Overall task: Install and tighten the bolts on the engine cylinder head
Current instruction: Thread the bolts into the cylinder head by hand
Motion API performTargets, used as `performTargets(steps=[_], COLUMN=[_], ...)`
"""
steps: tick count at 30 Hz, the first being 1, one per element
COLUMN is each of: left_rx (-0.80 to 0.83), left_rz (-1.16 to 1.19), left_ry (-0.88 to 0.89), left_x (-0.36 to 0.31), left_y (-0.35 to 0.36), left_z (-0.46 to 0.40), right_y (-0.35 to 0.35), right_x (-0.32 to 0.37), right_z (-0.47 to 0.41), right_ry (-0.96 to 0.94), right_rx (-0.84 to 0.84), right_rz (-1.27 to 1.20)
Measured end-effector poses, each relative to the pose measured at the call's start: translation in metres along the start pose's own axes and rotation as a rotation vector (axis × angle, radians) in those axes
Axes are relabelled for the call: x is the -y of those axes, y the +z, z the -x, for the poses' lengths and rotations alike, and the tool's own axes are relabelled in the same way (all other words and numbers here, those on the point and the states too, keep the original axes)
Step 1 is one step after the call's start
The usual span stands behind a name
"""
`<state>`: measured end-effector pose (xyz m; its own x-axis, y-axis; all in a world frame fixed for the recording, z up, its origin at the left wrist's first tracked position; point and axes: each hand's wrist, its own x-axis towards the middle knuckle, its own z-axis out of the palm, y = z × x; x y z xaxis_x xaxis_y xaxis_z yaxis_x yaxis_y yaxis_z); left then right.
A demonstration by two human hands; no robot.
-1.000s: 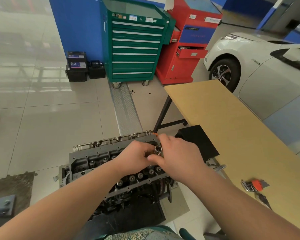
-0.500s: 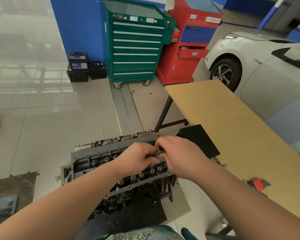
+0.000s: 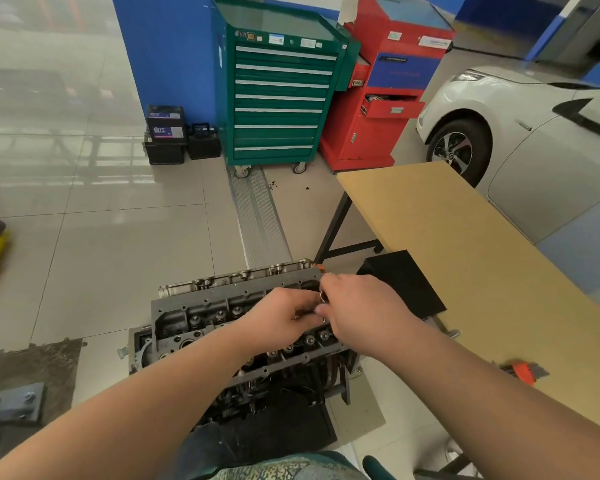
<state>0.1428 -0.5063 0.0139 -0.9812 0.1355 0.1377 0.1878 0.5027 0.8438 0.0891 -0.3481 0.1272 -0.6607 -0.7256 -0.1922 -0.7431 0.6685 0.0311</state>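
The grey engine cylinder head [image 3: 201, 310] sits on a stand low in the middle of the view, valve springs showing along its top. Both hands meet over its right end. My right hand [image 3: 361, 313] pinches a small shiny metal piece [image 3: 323, 296], a bolt head or socket, between thumb and fingers. My left hand [image 3: 281, 320] curls its fingers around the lower part of the same piece just beside it. What lies beneath the hands is hidden.
A wooden table [image 3: 465, 244] runs along the right, with a black box [image 3: 402, 282] at its near corner and an orange-and-grey tool [image 3: 523, 372] near its edge. Behind stand a green tool cabinet [image 3: 278, 95], a red cabinet [image 3: 385, 98] and a white car [image 3: 534, 133].
Both hands stay together over the head's right end; the fingers have shifted slightly around the metal piece. The camera has tilted a little.
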Motion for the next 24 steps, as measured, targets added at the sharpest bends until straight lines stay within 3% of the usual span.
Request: performTargets(steps=[3, 6, 9, 14, 18, 21, 24], left_rx=[-0.076, -0.132, -0.045, 0.063, -0.075, -0.123, -0.115], left_rz=[0.075, 0.007, -0.035, -0.017, -0.014, -0.027, -0.126], left_ry=[-0.054, -0.039, -0.041, 0.022, -0.008, -0.001, -0.021], left_x=[-0.005, -0.005, -0.002, -0.007, -0.005, -0.003, 0.001], left_y=[0.003, 0.002, -0.006, -0.011, 0.002, 0.012, 0.006], left_z=[0.004, 0.003, -0.001, -0.004, 0.004, 0.007, 0.005], right_y=[0.006, 0.0, -0.012, -0.009, -0.002, 0.0, 0.001], right_x=[0.008, 0.007, 0.005, 0.015, 0.013, 0.004, -0.002], right_z=[-0.001, 0.001, 0.0, 0.002, 0.003, 0.003, 0.004], right_ry=[0.128, 0.075, -0.077, 0.03, 0.026, 0.049, -0.108], right_rx=[-0.079, -0.111, 0.0, 0.003, -0.051, -0.089, -0.024], right_rz=[0.172, 0.115, 0.004, 0.055, 0.3, 0.136, -0.041])
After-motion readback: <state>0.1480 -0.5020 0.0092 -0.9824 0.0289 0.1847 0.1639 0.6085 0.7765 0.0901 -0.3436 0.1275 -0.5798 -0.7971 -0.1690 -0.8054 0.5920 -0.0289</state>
